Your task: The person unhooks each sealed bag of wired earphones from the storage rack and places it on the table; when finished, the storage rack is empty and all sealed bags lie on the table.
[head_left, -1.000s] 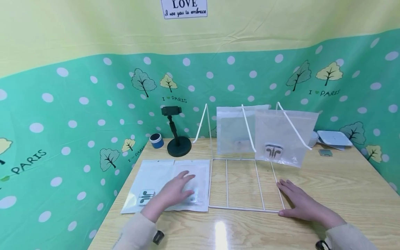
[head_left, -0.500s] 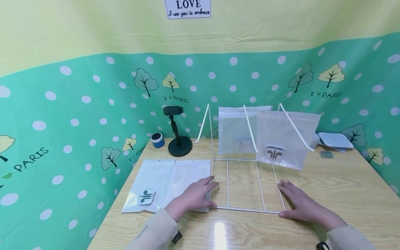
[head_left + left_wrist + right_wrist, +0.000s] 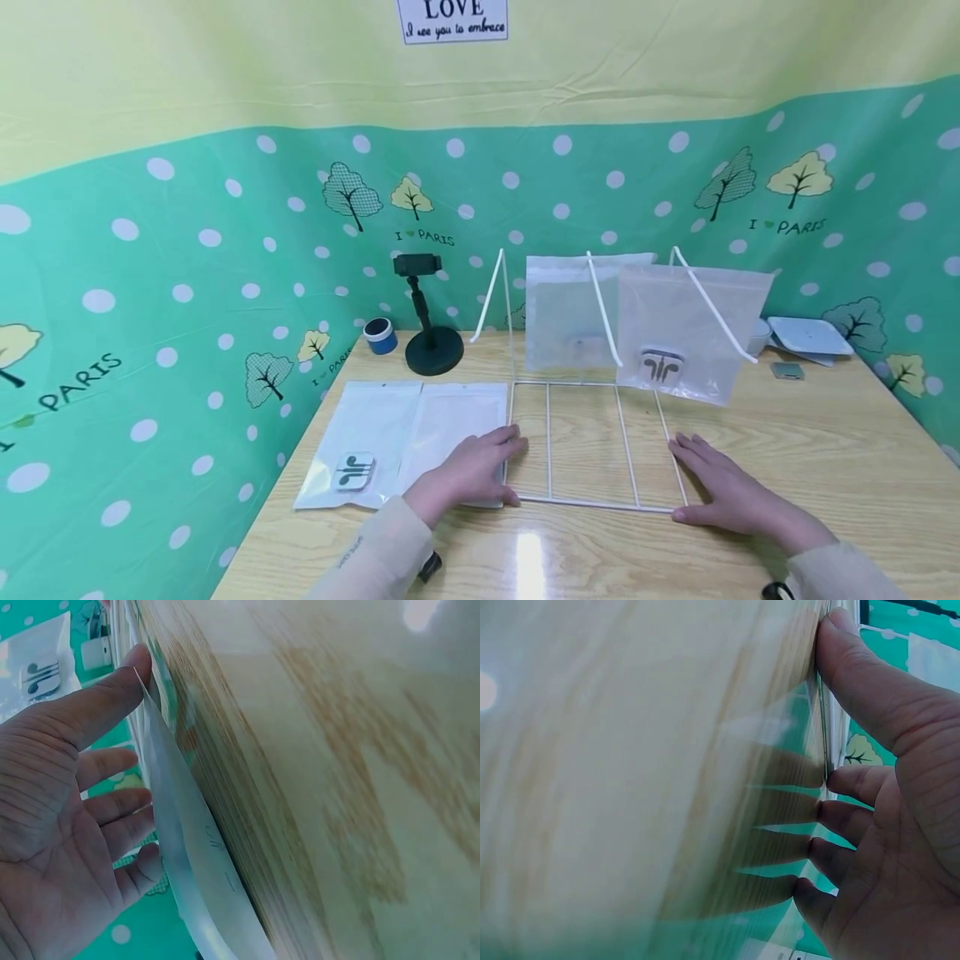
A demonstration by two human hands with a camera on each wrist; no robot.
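Note:
A white wire rack [image 3: 592, 442] lies with its base flat on the wooden table [image 3: 810, 467]. Its slanted prongs carry two clear bags [image 3: 570, 312]; the right bag [image 3: 697, 317] holds an earphone case [image 3: 660, 367]. My left hand [image 3: 480, 462] rests flat, fingers straight, on the right edge of a flat bag [image 3: 457, 425] and against the rack's left wire. In the left wrist view its thumb [image 3: 112, 690] touches the bag edge [image 3: 187, 855]. My right hand [image 3: 712, 483] lies flat on the table at the rack's right wire, and its thumb [image 3: 855, 675] touches that wire.
A second flat bag [image 3: 360, 433] with an earphone case [image 3: 352, 471] lies at the far left. A black phone stand [image 3: 431, 333] and a blue-white jar [image 3: 380, 335] stand behind. A white tray [image 3: 806, 336] and a small grey square [image 3: 787, 371] sit back right.
My left hand slid right from the middle of the flat bag to its right edge beside the rack. The right hand has stayed in place.

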